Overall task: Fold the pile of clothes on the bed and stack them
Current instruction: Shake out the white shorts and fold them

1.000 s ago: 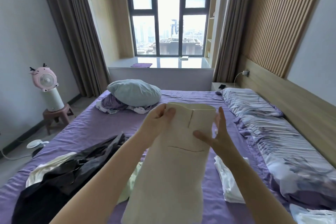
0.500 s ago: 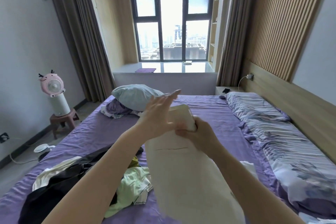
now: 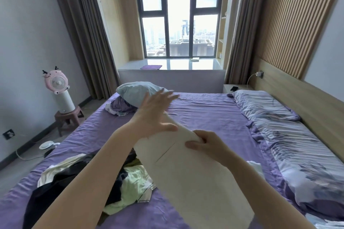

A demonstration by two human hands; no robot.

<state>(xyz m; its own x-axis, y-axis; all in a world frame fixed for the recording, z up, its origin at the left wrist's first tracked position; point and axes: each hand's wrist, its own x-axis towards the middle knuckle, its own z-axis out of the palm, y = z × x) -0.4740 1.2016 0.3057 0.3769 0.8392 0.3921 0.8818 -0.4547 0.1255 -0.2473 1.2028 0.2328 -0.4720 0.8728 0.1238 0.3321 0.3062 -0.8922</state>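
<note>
I hold a cream garment up over the purple bed; it hangs down toward me, tilted to the left. My right hand grips its folded upper edge. My left hand lies flat against the top left of the cloth, fingers straight and blurred. A loose pile of clothes, black, white and pale green, lies on the sheet at lower left. A white piece shows on the sheet behind my right forearm.
A pale blue pillow on crumpled purple clothes sits at the bed's far left. Striped pillows and a duvet run along the headboard on the right. A pink fan on a stool stands on the floor left.
The garment has gone from hanging straight to narrower and tilted left. My right hand closed on its top edge; my left hand let go and now slides flat along the cloth.
</note>
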